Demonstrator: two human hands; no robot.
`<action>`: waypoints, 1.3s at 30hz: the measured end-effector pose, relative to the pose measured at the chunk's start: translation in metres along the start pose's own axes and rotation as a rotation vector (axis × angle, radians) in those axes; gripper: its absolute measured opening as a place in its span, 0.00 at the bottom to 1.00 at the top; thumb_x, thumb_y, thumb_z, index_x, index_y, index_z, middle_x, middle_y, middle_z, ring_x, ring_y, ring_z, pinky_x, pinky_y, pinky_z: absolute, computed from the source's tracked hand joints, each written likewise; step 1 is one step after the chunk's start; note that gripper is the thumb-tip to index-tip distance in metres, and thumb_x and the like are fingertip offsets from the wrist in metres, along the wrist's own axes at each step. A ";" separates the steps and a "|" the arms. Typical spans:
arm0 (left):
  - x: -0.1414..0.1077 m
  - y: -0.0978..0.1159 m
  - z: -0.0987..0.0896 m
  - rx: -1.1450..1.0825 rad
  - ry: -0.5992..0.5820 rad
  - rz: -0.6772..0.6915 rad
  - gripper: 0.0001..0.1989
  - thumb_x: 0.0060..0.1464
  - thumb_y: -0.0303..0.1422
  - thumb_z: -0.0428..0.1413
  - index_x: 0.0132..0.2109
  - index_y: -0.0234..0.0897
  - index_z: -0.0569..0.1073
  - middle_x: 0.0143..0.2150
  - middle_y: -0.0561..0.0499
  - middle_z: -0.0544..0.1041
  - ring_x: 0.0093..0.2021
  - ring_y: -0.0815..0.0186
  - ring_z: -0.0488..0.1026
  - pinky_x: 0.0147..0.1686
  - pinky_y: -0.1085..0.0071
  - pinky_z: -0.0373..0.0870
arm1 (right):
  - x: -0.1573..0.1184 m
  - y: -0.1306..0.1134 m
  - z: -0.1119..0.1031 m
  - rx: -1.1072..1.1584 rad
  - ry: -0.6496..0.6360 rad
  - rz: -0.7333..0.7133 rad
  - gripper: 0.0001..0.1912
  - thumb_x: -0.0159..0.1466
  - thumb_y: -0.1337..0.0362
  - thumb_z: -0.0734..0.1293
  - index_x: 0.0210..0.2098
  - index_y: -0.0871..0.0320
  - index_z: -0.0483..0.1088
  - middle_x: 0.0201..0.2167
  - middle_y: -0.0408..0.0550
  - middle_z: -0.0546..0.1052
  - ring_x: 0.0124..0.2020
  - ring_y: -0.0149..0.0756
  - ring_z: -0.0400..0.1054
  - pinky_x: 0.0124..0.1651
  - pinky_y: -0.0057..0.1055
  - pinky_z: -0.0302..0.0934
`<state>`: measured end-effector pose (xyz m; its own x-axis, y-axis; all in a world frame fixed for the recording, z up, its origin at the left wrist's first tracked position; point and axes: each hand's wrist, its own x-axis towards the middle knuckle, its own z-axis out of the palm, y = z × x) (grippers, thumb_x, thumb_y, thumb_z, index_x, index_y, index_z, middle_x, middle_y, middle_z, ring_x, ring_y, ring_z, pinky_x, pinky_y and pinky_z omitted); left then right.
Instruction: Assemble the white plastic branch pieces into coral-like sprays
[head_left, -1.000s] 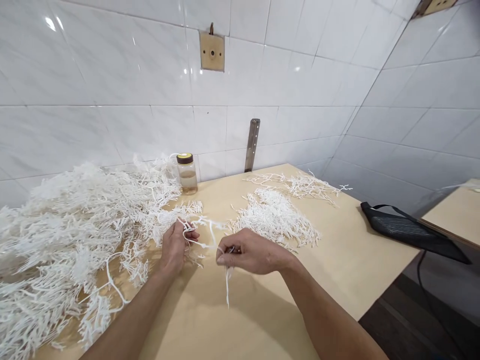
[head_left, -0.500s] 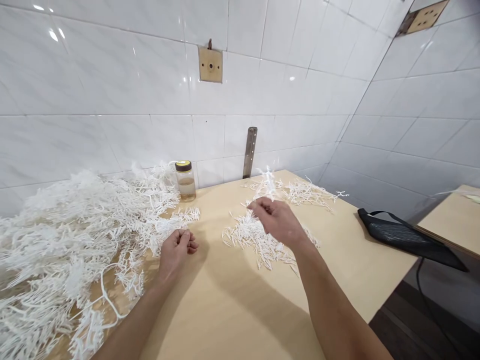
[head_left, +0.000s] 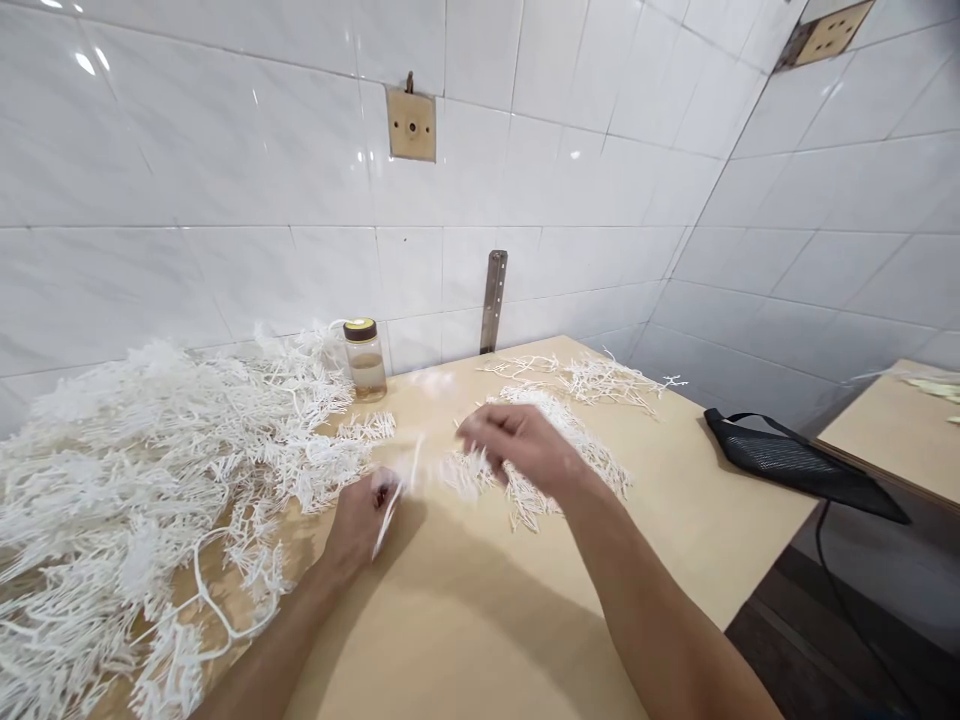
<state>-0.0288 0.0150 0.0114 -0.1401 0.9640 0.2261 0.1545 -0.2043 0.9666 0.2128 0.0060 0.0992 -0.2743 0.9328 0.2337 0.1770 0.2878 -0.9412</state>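
Note:
My left hand [head_left: 364, 520] is closed round a white branched plastic sprig [head_left: 388, 522], whose thin stem slants up past the fingers. The rest of the sprig is smeared by motion between my two hands. My right hand [head_left: 521, 445] hovers just right of it, above a loose pile of short white plastic pieces [head_left: 589, 450]; its fingertips are blurred, so their grip does not show. Left of my left hand spreads a big tangled heap of white branched sprigs [head_left: 150, 470] on the wooden table [head_left: 465, 620].
A jar [head_left: 367, 368] with a dark and yellow lid stands by the tiled wall behind the heap. Thin bare white stems [head_left: 611, 382] lie at the far right. A black mesh bag [head_left: 795, 460] hangs at the table's right edge. A metal strip [head_left: 493, 300] leans against the wall.
My right hand has come left and toward me from above the small pile, bringing the white sprig over. The left hand, formerly without a visible sprig, now grips its stem.

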 end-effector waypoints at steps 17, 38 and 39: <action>0.019 0.083 -0.056 0.409 0.127 0.146 0.05 0.44 0.26 0.58 0.29 0.40 0.78 0.33 0.46 0.78 0.43 0.51 0.72 0.48 0.63 0.65 | 0.013 0.056 0.025 -0.453 0.537 0.057 0.19 0.61 0.54 0.64 0.47 0.60 0.71 0.36 0.52 0.78 0.26 0.35 0.72 0.27 0.32 0.69; 0.032 0.068 -0.083 0.534 0.321 0.056 0.17 0.45 0.44 0.64 0.38 0.37 0.76 0.34 0.46 0.78 0.36 0.57 0.74 0.38 0.66 0.65 | 0.012 0.066 0.067 -0.564 0.076 0.020 0.13 0.64 0.57 0.60 0.39 0.56 0.73 0.29 0.47 0.78 0.24 0.35 0.70 0.31 0.34 0.65; 0.031 0.074 -0.084 0.482 0.374 0.072 0.18 0.47 0.46 0.63 0.38 0.37 0.76 0.33 0.47 0.78 0.34 0.59 0.73 0.36 0.67 0.65 | 0.013 0.065 0.069 -0.534 0.047 0.047 0.14 0.64 0.56 0.60 0.39 0.56 0.73 0.28 0.47 0.77 0.21 0.34 0.69 0.28 0.33 0.64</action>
<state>-0.1041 0.0158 0.0999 -0.4331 0.8075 0.4005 0.5891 -0.0828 0.8038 0.1553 0.0219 0.0241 -0.2140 0.9524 0.2169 0.6477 0.3046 -0.6984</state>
